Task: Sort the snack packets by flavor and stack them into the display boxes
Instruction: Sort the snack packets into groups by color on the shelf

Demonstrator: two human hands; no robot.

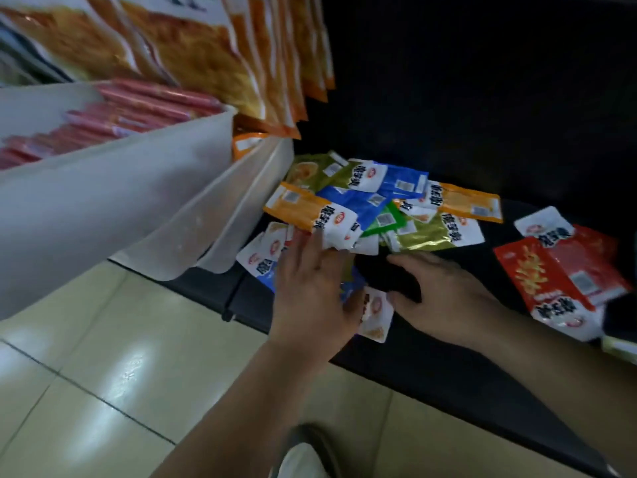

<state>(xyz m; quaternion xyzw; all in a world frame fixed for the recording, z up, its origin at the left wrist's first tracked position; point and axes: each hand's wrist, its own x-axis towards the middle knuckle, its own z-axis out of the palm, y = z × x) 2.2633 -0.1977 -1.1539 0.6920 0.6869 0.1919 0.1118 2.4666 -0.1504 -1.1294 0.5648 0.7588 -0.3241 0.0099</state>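
I am pressing my flat, unclenched left hand [310,288] on the near edge of the glossy rectangular snack packets [372,205] heaped on the black shelf [431,367]. My right hand [448,298] is spreading open beside that heap, gripping nothing.

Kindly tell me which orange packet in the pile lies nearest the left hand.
The orange packet by the white bin, its white end at the left hand; the other lies farther right.

Snack packets [304,207] show black Chinese chars & red oval logo on white ends, too blurred to read
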